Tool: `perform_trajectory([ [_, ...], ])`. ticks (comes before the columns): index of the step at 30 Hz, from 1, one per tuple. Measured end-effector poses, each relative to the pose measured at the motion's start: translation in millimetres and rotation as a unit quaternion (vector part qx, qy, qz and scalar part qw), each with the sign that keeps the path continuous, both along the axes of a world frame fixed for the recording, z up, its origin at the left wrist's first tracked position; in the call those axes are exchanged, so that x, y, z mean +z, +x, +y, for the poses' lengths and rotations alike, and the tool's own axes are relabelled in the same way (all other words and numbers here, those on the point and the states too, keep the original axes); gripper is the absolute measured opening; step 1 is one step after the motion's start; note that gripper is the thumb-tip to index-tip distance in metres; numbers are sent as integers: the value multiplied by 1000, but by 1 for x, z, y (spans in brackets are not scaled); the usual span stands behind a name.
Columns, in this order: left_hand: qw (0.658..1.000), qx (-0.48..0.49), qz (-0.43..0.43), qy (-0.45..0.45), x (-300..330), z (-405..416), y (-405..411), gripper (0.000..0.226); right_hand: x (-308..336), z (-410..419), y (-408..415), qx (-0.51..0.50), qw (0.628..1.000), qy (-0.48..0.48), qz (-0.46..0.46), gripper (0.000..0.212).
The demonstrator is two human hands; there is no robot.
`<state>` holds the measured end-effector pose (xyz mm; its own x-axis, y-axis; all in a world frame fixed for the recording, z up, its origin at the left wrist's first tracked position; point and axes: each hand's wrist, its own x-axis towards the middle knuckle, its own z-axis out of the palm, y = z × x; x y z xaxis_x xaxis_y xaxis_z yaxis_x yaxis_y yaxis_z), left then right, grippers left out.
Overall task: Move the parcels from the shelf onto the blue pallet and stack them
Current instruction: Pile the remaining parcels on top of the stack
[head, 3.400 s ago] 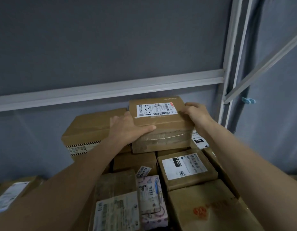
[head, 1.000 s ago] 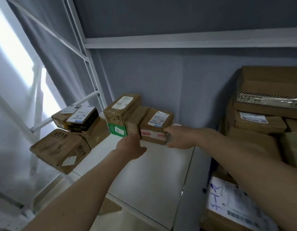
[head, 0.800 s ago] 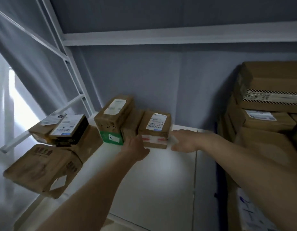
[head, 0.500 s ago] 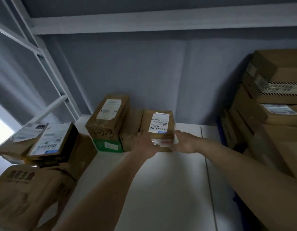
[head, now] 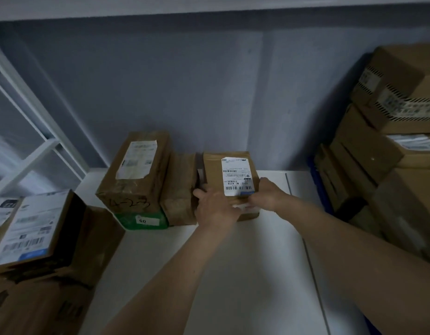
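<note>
1. A small brown cardboard parcel with a white barcode label (head: 229, 176) sits on the white shelf board (head: 245, 262), at the far side against the grey wall (head: 185, 93).
2. The left hand (head: 215, 207) grips the parcel's near left corner, fingers curled around its left side.
3. The right hand (head: 267, 195) holds the near right corner, thumb on top beside the label, fingers wrapped down the right side.
4. Just left of the parcel stands a narrow brown taped box (head: 182, 201), touching it or nearly so.
5. Further left, a taller brown box with handwriting on its near face (head: 134, 180) rests on a green box (head: 141, 220).
6. At the near left lies a pile of labelled cartons (head: 37, 250).
7. At the right edge rises a stack of brown cartons (head: 390, 153), with a blue edge (head: 317, 189) showing at its left side.
</note>
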<state>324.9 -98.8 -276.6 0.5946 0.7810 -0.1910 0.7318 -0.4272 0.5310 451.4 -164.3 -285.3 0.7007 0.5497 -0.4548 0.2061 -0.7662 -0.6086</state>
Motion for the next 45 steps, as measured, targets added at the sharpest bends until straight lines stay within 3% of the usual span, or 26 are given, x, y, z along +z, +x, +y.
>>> perform_trajectory([
  [4, 996, -83, 40, -12, -2, -4, -3, 55, 10, -12, 0, 1, 999, -52, -9, 59],
  [8, 999, -50, 17, -14, -9, -12, -6, 72, 16, -29, -2, 1, 997, -77, 10, 52],
  [11, 997, -33, -12, -73, -5, -20, -10, 76, 15, -38, -9, -1, 995, -98, 0, 61],
  [14, 994, -56, -27, -90, -4, -29, -13, 71, 17, -43, -16, -29, 996, -56, 60, 69],
  [18, 995, -50, -40, -76, 16, -33, -22, 61, 31, -56, -25, -18, 995, -20, 101, 47],
  [27, 993, -85, -81, 7, 80, -48, -31, 75, 113, -93, -39, 11, 995, 74, 64, 54],
  [31, 989, -87, -116, 25, 124, -61, -36, 82, 160, -122, -52, 15, 992, 122, 41, 31],
  [39, 966, -176, -170, 78, 196, -103, -44, 66, 223, -189, -59, -12, 985, 171, -18, 20],
  [45, 950, -237, -179, 94, 229, -150, -35, 51, 255, -249, -52, -43, 987, 145, -46, 33],
])
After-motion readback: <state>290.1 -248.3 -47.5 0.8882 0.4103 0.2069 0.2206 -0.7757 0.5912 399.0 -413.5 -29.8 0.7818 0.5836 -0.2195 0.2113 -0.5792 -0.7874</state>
